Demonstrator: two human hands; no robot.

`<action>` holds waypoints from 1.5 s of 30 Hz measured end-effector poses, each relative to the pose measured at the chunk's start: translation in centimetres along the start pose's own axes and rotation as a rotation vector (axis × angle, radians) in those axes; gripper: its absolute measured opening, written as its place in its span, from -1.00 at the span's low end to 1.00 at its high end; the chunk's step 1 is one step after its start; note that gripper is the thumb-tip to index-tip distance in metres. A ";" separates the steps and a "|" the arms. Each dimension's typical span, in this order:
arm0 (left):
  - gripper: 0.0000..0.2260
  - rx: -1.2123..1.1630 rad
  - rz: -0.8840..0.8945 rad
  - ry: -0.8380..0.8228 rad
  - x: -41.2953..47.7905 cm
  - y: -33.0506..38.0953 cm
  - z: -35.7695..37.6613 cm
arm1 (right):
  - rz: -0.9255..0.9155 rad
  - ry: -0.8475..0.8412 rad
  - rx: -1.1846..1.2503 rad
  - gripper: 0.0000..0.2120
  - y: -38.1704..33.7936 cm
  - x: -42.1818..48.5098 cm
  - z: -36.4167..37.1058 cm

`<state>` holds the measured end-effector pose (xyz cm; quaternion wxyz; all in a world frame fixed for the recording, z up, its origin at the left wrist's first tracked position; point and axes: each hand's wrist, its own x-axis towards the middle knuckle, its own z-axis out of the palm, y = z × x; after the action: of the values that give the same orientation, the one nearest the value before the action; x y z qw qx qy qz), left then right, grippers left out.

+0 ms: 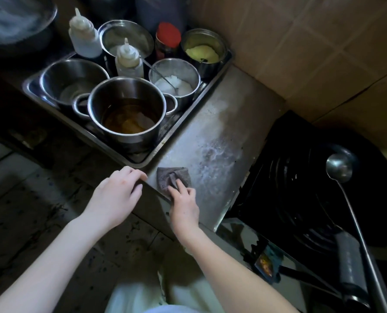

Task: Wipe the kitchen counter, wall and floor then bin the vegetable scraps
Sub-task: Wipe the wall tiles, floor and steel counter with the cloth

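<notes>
A small grey cloth [169, 176] lies on the steel counter [224, 132] near its front edge. My right hand [183, 204] presses down on the cloth's near corner with spread fingers. My left hand [118, 195] rests on the counter's front edge, fingers curled over it, just left of the cloth. A foamy wet smear [213, 154] covers the counter beyond the cloth. The tiled wall [312, 46] rises behind the counter. The dark tiled floor [30, 211] below shows many specks of dirt.
A steel tray [189, 109] on the left holds a pot of brown liquid [126, 111], several steel bowls, two squeeze bottles [84, 35] and a red-lidded jar [167, 39]. On the right a black wok [301, 177] sits with a long ladle [339, 168] over it.
</notes>
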<state>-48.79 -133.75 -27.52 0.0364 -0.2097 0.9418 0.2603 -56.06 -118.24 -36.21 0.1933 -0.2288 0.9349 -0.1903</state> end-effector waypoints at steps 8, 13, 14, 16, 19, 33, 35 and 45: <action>-0.79 0.003 0.077 -0.021 1.0 -0.6 -0.5 | 0.118 0.075 0.090 -0.55 3.4 -0.5 -2.5; -0.80 0.031 0.136 -0.029 1.6 -0.8 -0.7 | 0.344 0.227 0.136 -0.59 6.2 -1.3 -4.1; -0.80 0.032 0.145 -0.030 1.7 -0.9 -0.8 | 0.375 0.247 0.149 -0.59 6.5 -1.4 -4.3; -0.80 0.029 0.159 -0.028 1.8 -1.0 -0.9 | 0.430 0.281 0.174 -0.56 6.6 -1.4 -4.2; -0.79 0.022 0.163 -0.025 1.5 -1.3 -1.0 | 0.522 0.320 0.185 -0.53 5.3 -0.9 -3.4; -0.79 0.022 0.092 0.051 -2.1 -5.1 -2.5 | 0.321 0.198 0.064 -0.44 -0.1 1.6 -1.3; -0.79 0.028 0.110 0.044 -2.0 -5.1 -2.3 | 0.291 0.159 0.067 -0.42 0.1 1.5 -1.8; -0.81 0.119 0.419 -0.094 1.2 1.1 1.0 | 0.145 0.273 -0.038 -0.53 2.5 -3.8 -3.3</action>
<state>-50.40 -132.86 -28.13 0.0377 0.0055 0.9757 0.2156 -55.34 -113.38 -33.53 0.0733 -0.1361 0.9700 -0.1876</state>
